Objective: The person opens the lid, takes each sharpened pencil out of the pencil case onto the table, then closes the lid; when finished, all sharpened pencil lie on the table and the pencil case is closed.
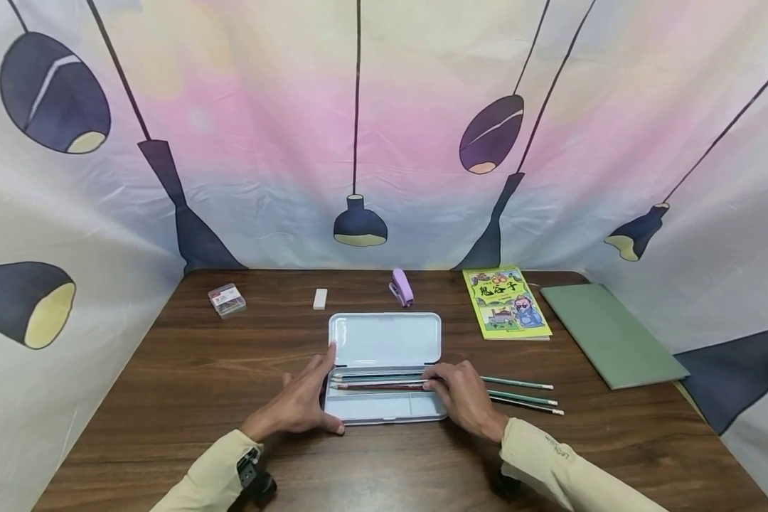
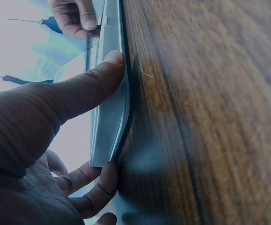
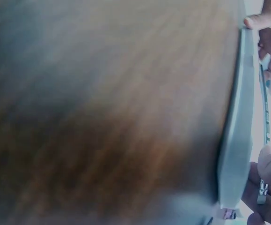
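A pale blue pencil case [image 1: 374, 409] lies unfolded on the wooden table, its lid [image 1: 384, 340] tipped back away from the person. Several pencils lie along the rear of its tray. My left hand [image 1: 304, 398] grips the left end; in the left wrist view its thumb [image 2: 91, 89] presses the front wall and fingertips hook round the corner. Over the tray's right part, my right hand [image 1: 464, 395] pinches a dark pencil [image 3: 266, 117] with silver lettering, lengthwise along the case. Beyond that hand, several green and dark pencils [image 1: 521, 398] lie on the table, partly hidden behind it.
Behind the case stand a purple stapler [image 1: 401, 287] and a white eraser [image 1: 320, 299]. A small clear box [image 1: 227, 300] sits at the back left. Back right, a yellow booklet [image 1: 507, 304] lies beside a green folder [image 1: 614, 334]. A printed cloth [image 1: 281, 142] hangs behind the table.
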The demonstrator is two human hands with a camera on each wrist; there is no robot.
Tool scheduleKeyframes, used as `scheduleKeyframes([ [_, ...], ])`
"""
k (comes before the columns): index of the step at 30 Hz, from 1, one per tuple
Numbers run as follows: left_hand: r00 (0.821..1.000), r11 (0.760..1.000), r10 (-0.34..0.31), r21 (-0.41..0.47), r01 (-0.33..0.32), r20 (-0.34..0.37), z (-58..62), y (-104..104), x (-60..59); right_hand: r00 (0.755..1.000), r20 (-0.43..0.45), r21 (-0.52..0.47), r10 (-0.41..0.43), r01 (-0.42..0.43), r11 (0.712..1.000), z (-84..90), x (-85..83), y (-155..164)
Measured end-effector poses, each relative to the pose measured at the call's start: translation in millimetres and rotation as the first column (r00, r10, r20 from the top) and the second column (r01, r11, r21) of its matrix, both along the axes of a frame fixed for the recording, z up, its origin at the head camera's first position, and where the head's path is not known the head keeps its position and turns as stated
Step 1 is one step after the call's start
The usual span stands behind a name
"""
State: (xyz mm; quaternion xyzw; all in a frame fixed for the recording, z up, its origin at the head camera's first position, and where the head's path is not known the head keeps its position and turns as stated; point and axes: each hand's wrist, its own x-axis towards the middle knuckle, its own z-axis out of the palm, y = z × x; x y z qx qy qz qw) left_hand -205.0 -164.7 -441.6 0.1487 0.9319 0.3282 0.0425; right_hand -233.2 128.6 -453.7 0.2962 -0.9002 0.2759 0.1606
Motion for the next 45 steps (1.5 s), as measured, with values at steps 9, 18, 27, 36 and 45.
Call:
scheduleKeyframes([
  [9, 1.0, 1.0, 0.01, -0.001, -0.01, 0.027, -0.8, 2, 1.5, 0.994, 0.049, -0.08, -0.094, 0.098, 0.992, 11.0, 0.7, 9],
  [18, 1.0, 1.0, -0.009, 0.007, 0.009, 0.014, -2.1, 0, 0.5, 0.987, -0.021, -0.132, -0.159, 0.155, 0.979, 14.3, -2.2, 38],
  [27, 0.999, 1.0, -0.014, 0.003, 0.014, 0.034, -4.3, -1, 2.1, 0.967, 0.001, -0.185, -0.253, 0.249, 0.951, 19.3, -1.2, 81],
  [36, 1.0, 1.0, -0.005, -0.008, 0.005, 0.014, -2.8, 0, 1.9, 0.94, -0.002, -0.185, -0.341, 0.335, 0.924, 26.8, 3.7, 124],
  [45, 1.0, 1.0, -0.016, -0.013, 0.016, -0.002, -0.4, 2, -2.2, 0.936, -0.03, -0.221, -0.352, 0.337, 0.915, 15.2, 16.9, 154],
])
